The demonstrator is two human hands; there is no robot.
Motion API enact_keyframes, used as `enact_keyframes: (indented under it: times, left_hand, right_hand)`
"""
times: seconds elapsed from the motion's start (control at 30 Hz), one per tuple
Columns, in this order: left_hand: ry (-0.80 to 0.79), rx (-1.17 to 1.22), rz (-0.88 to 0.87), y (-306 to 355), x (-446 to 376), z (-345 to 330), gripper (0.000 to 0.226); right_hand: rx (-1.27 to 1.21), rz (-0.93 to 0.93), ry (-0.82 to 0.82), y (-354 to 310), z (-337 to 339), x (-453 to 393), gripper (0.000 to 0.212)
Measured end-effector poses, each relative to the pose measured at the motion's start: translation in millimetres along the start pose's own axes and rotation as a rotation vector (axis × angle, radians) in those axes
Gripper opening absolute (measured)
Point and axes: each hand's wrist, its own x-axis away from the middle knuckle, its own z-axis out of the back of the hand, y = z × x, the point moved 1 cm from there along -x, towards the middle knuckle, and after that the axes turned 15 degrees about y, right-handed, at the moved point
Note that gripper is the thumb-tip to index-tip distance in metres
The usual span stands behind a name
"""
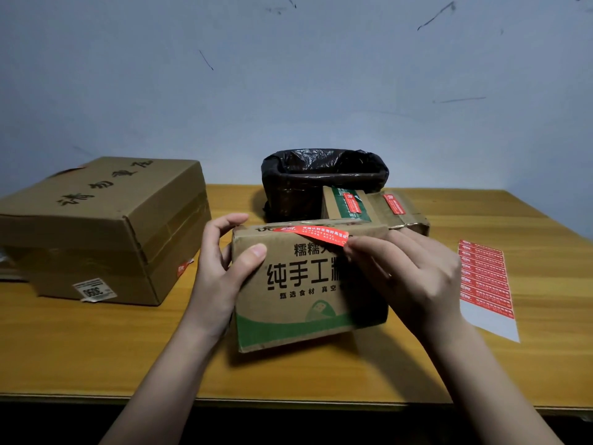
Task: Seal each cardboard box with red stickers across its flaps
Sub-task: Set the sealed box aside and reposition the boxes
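In the middle of the table (96, 348) stands a small box (308, 284) with green print, close to the person. The left hand (224, 268) holds the box by its left end, with the thumb on the front and the fingers curled over the top corner. The right hand (404, 271) pinches one end of a red sticker (313, 236) between thumb and fingertips. The other end of the sticker looks stuck down on top of the box. The pinched end sticks out over the front edge and is not pressed flat yet.

So this looks like the sticking step for this box. Next, the right hand would need to fold the loose end down over the edge and rub it flat, while the left hand keeps the box from sliding.

Two boxes (375, 207) behind already wear red stickers. The sticker sheet (486, 277) lies to the right. A big box (102, 229) sits on the left, and a black bin (321, 181) stands at the back.
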Motion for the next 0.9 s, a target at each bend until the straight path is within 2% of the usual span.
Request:
enact_keyframes:
  times: [0.1,0.17,0.27,0.37,0.5,0.9]
  left_hand:
    - [0.012,-0.013,-0.069,1,0,1,0.07]
    - [0.01,-0.023,-0.124,3,2,0,0.07]
    - [0.014,-0.04,-0.18,4,4,0,0.068]
    - [0.048,-0.07,-0.223,3,2,2,0.061]
    - [0.086,-0.168,-0.331,-3,-1,7,0.057]
    - [0.12,-0.288,-0.516,-2,0,11,0.059]
  right_hand:
    - [-0.113,-0.318,0.019,-11,0,0,0.015]
    - [-0.211,-0.643,0.048,-20,1,-2,0.012]
    - [-0.379,-1.138,-0.024,-29,1,-9,0.015]
    - [-0.519,-1.418,-0.095,-28,1,-16,0.018]
    - [-0.605,-1.516,-0.206,-29,-2,-22,0.019]
    - [-0.63,-1.543,-0.221,-32,-7,-25,0.013]
